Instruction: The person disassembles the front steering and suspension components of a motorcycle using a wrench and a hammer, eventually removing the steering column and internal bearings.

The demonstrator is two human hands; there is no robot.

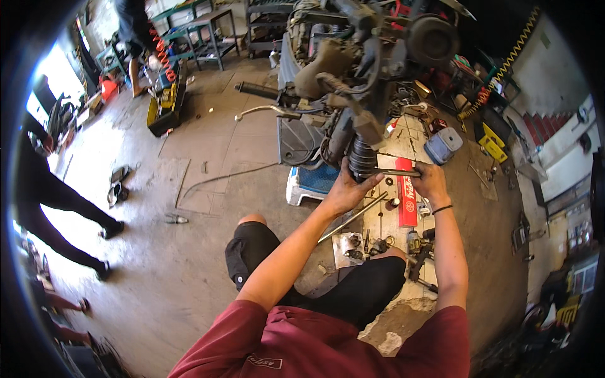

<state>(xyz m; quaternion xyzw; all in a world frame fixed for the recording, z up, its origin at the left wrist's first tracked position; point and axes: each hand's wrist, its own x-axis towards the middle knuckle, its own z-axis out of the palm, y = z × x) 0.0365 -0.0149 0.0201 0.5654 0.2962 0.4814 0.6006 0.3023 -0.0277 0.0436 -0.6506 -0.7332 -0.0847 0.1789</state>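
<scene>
**Motorbike front end: ribbed boot and metal bar, both hands engaged**

Item: black ribbed boot [362, 157], centre of the frame, below the hanging hardware of a motorbike [328, 66].

Left hand [342, 194]: yours, against the boot's lower end, thumb stretched right; some fingers are hidden, so whether it grips you cannot tell from here.

Right hand [431, 183]: yours, right of centre, closed around the outer end of a metal bar [397, 172] that lies roughly level, its other end by the boot.

Step, as judged: levering or turning at the boot's base. The next move calls for a steady left hand and even effort along the bar, keeping it seated.

Nearby: red box [407, 205] under the right hand; long metal rod [353, 217], slanting below the left hand; hammer [418, 266], lower right of centre; blue-grey container [444, 146], right of the motorbike.
</scene>
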